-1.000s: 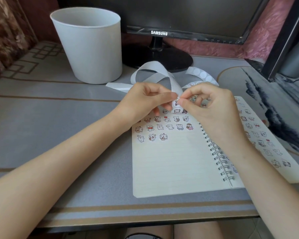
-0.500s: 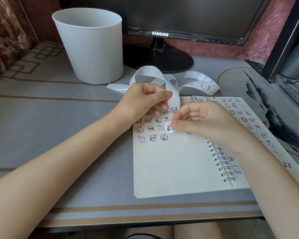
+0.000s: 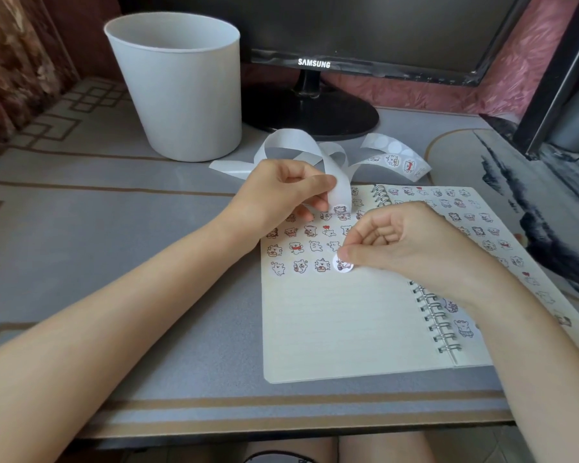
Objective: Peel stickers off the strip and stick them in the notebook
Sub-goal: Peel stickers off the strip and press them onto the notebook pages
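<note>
Sticker [image 3: 343,266] half under the right hand [image 3: 411,248] thumb — can't tell if it's flat on the notebook [image 3: 348,329] page. The left hand [image 3: 281,195] hides part of the strip [image 3: 301,142] & a few stuck pics. Drawings too small to read. Monitor [image 3: 348,28] cut off at top — forearms run out of frame.

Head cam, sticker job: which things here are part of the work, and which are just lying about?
In use: left hand holding the sticker strip; right hand pinching a round sticker at the left page of the notebook, at the end of the bottom row.
Lying about: white bin and monitor, both behind the notebook.
</note>
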